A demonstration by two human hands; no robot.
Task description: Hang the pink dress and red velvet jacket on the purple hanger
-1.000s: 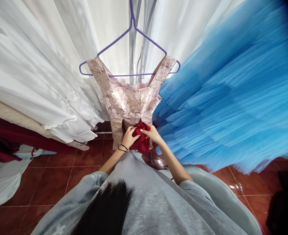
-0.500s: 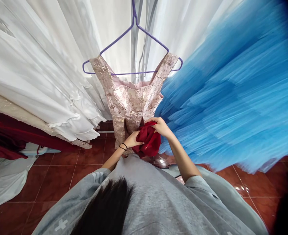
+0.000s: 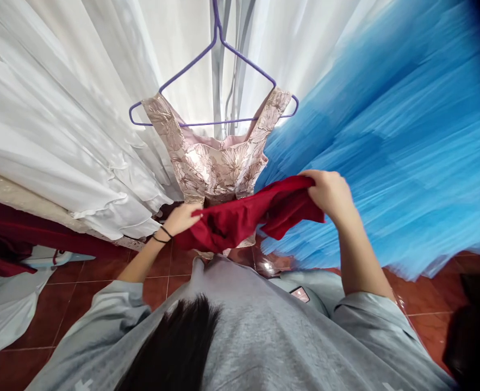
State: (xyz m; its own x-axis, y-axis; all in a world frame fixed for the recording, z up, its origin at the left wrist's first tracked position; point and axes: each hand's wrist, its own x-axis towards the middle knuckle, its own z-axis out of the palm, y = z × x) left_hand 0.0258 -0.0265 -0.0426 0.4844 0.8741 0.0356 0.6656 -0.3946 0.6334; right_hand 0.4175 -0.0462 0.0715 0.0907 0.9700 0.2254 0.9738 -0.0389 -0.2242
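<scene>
A piece of dark red cloth (image 3: 240,220) is stretched sideways between my two hands; its exact kind does not show. My left hand (image 3: 184,218), with dark bands at the wrist, pinches its left end. At the other end, my right hand (image 3: 330,194) grips the upper corner, and a loose fold droops beside it. Behind the cloth hangs a pink and gold brocade dress (image 3: 219,168) with wide shoulder straps. A purple hanger (image 3: 240,51) carries it by the straps. The cloth covers part of the dress's lower half.
White garments (image 3: 80,136) hang on the left, above dark red fabric (image 3: 3,228). Blue tulle (image 3: 386,163) fills the right side. Red-brown tiles (image 3: 70,298) cover the floor. A phone-like object (image 3: 300,294) lies near my lap.
My hands have moved apart, the right one farther right and the left one left. The red cloth, bunched up before, is now spread out between them.
</scene>
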